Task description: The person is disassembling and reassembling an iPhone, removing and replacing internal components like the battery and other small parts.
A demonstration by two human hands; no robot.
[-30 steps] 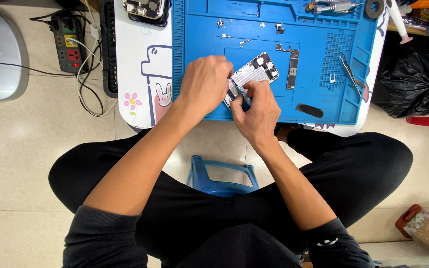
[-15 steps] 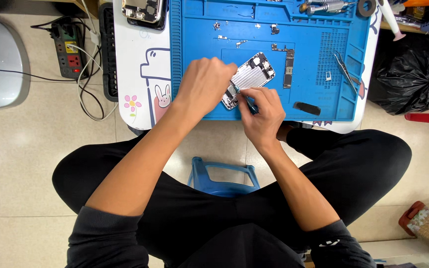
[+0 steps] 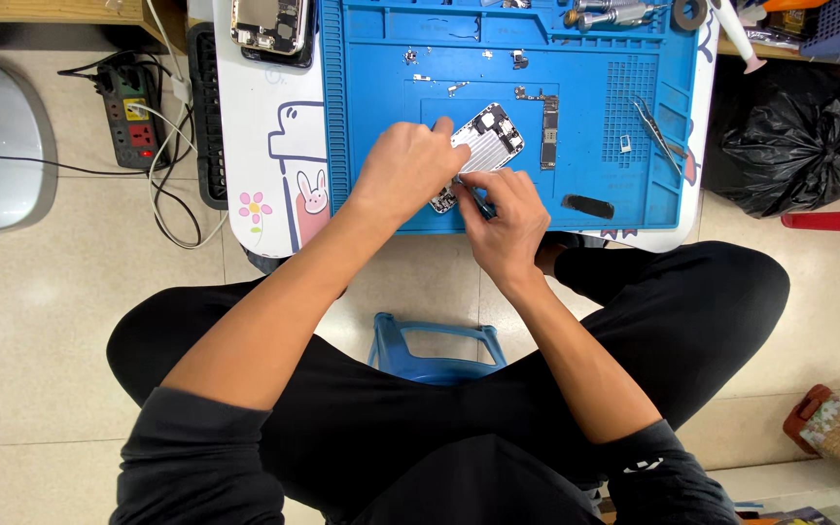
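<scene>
An opened phone housing [image 3: 486,146], silver inside, lies tilted on the blue work mat [image 3: 371,107]. My left hand [image 3: 402,173] lies over its near end and pins it down, index finger stretched along its edge. My right hand [image 3: 509,216] is right beside it, fingers pinched around a thin dark tool whose tip meets the phone's lower edge. A narrow circuit board [image 3: 548,119] lies just right of the phone. Tweezers [image 3: 657,131] and a small black part [image 3: 587,205] rest further right on the mat.
Another opened phone [image 3: 269,24] sits at the table's back left. Screwdrivers and tape [image 3: 624,14] line the mat's far edge. A power strip [image 3: 131,115] with cables lies on the floor to the left, a black rubbish bag [image 3: 794,141] to the right, a blue stool [image 3: 437,342] below.
Both hands stay on the phone; my left hand has shifted slightly along it and my right hand's tool has moved closer to the lower edge. The view has drifted a little.
</scene>
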